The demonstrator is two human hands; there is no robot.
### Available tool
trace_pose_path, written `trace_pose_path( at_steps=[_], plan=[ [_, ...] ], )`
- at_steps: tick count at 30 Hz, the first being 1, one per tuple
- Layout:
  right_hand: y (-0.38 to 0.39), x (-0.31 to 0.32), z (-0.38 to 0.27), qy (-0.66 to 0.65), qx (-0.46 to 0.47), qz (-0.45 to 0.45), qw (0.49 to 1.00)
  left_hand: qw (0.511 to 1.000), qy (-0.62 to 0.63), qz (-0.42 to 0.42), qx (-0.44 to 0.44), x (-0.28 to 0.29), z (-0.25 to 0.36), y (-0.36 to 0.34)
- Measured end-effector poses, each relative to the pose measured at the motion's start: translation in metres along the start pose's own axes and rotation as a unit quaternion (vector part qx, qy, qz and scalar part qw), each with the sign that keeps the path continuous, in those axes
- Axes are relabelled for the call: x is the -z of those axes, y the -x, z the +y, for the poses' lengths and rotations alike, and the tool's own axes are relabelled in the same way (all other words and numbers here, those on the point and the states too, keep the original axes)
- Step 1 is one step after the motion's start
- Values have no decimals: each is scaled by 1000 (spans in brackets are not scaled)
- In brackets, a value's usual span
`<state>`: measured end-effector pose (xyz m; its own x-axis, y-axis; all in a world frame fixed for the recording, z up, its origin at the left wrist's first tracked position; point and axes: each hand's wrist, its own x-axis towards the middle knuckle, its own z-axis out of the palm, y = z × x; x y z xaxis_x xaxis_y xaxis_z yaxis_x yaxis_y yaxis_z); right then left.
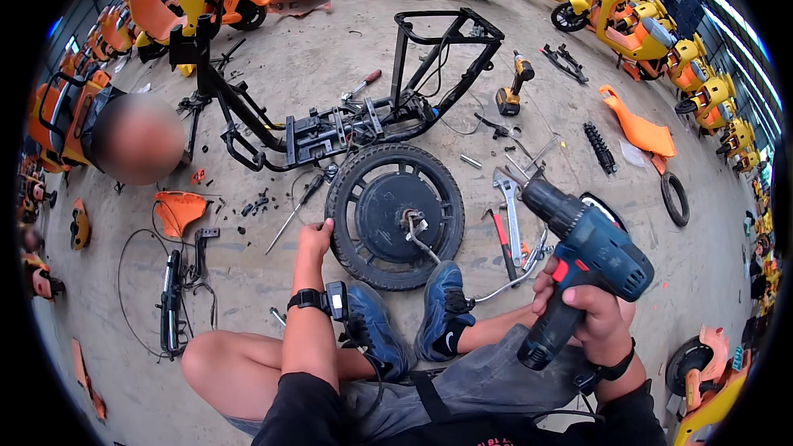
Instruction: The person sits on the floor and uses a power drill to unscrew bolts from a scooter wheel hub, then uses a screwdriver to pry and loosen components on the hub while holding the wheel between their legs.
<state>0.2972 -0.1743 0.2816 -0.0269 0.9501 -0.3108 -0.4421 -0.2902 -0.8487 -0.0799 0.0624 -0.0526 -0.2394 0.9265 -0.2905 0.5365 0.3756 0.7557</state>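
Lying flat on the concrete floor (pixel 330 74), just ahead of the seated person's blue shoes (pixel 413 322): one scooter wheel (pixel 395 216), black, with a treaded tyre, short spokes and a large round hub motor at its centre. A metal axle stub and a cable stick out of the hub's middle.

Left hand (pixel 315 241): resting on the tyre's near-left edge, fingers curled over the tread; whether it grips or only steadies cannot be told. A black watch sits on that wrist.

Right hand (pixel 591 314): clamped around the handle of a blue cordless drill (pixel 582 260), held up to the right of the wheel and clear of it, chuck pointing up and left.

Beside the wheel: a spanner (pixel 510 211) and a red-handled tool (pixel 501 239) to its right, a stripped black scooter frame (pixel 363 107) just beyond it.
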Motion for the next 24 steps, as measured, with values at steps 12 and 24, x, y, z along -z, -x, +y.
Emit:
trace_pose_path(
  at_steps=[12,24],
  plan=[
    [-72,39,72,44,-223,97,969,997,-12,75,15,-12,-84,-21],
    [-106,24,115,76,-248,92,961,968,-247,35,3,36,45,41]
  ],
)
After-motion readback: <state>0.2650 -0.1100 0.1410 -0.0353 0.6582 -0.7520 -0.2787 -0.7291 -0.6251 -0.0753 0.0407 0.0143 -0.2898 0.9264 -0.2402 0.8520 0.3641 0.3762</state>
